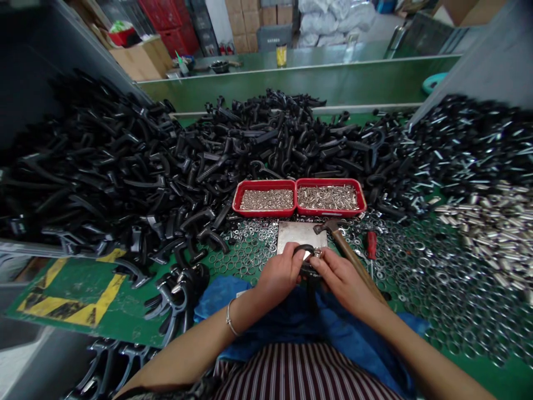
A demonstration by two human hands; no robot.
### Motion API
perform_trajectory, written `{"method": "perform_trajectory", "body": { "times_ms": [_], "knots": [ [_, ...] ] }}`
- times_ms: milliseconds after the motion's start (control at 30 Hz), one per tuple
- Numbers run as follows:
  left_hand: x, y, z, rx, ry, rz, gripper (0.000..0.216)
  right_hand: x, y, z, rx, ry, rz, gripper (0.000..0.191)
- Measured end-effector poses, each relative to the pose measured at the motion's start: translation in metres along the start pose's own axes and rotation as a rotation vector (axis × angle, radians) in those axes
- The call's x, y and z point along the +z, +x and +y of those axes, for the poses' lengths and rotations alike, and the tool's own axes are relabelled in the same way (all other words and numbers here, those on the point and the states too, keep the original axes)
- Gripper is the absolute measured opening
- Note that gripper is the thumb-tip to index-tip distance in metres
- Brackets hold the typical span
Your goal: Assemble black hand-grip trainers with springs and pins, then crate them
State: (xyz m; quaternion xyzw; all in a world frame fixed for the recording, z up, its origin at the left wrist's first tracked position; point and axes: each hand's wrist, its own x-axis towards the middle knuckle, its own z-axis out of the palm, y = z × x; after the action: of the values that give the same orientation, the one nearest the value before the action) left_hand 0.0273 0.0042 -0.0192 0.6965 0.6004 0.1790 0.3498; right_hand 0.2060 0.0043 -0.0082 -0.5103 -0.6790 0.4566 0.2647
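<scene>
In front of my body, over the near edge of a metal plate (287,232), both hands meet at one black hooked plastic part (307,248). My left hand (281,275) is closed around the left side of its curve. My right hand (339,278) pinches a small shiny metal piece (318,253) against its right side. My fingers cover much of the part, and its lower end looks dark against the blue cloth (287,316). Just beyond my right hand, a wooden-handled hammer (347,250) lies with its head on the plate's right edge.
Two red trays (264,213) of small metal pins stand behind the plate. Black handles (166,166) heap up left and behind. Metal rings (441,311) spread rightward, near a red screwdriver (371,245) and silver sleeves (495,228). Finished-looking handles (177,300) cluster at left.
</scene>
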Motion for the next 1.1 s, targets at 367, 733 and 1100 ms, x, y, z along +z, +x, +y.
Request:
{"method": "perform_trajectory", "body": {
  "times_ms": [367,733,1100],
  "knots": [
    [-0.010,-0.010,-0.006,0.351,0.439,-0.122,0.032,0.014,0.000,-0.001,-0.020,0.070,-0.214,0.031],
    [-0.030,0.075,0.000,0.247,0.571,-0.059,0.051,-0.103,0.094,0.025,-0.336,-0.777,0.264,0.025],
    [-0.037,0.206,0.032,0.434,0.874,-0.025,0.024,-0.082,0.180,0.038,-0.283,-1.114,0.064,0.021]
  ]
}}
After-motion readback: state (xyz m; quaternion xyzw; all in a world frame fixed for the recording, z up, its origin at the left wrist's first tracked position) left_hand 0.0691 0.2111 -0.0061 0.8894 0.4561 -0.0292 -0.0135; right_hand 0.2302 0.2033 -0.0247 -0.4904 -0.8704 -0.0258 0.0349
